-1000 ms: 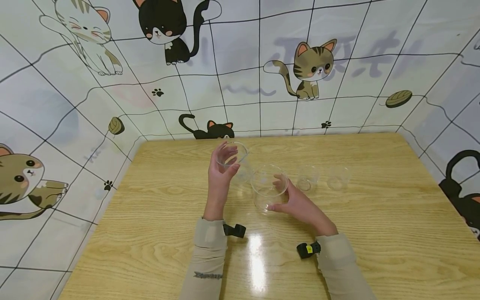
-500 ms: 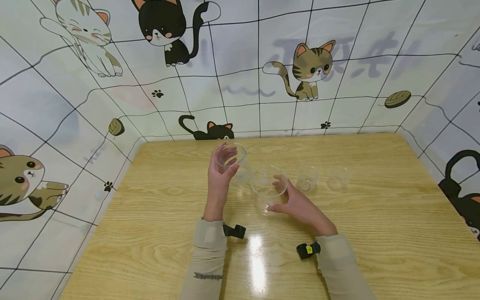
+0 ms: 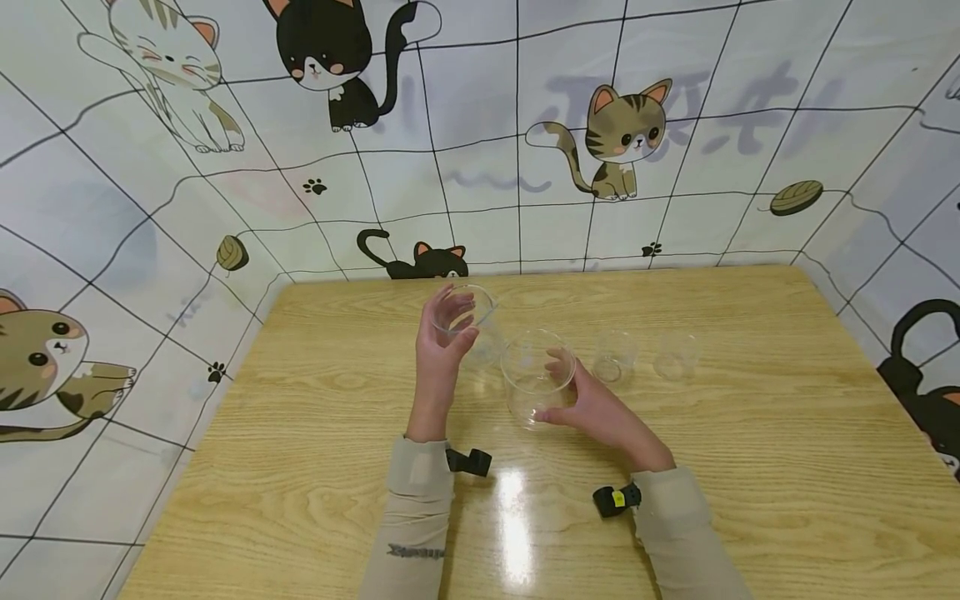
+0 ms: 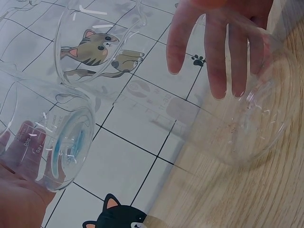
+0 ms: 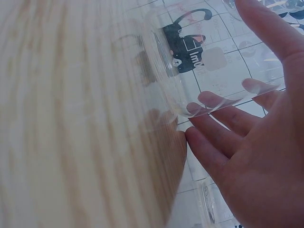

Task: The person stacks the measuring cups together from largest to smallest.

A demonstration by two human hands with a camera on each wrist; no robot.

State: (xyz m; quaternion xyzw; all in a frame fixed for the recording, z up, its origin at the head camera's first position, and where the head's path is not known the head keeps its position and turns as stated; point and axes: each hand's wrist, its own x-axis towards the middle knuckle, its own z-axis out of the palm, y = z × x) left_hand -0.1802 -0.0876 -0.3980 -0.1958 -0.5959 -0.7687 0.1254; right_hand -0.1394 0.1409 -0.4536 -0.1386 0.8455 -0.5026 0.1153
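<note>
My left hand (image 3: 438, 357) grips a clear beaker (image 3: 487, 327) with a pouring lip, its thumb on the near side and its fingers behind the glass. In the left wrist view those fingers show through the beaker (image 4: 228, 133), whose base is at the tabletop. Just right of it, my right hand (image 3: 596, 407) holds a wider clear beaker (image 3: 531, 375), thumb in front and fingers round the far side. White printed markings show on the beaker (image 5: 216, 59) in the right wrist view. Both beakers look upright, and no contents can be made out.
Two smaller clear glass vessels (image 3: 615, 357) stand in a row to the right of the held beakers. They are on a light wooden table (image 3: 750, 458). A white cloth backdrop (image 3: 480, 167) printed with cats and grid lines rises behind and at both sides.
</note>
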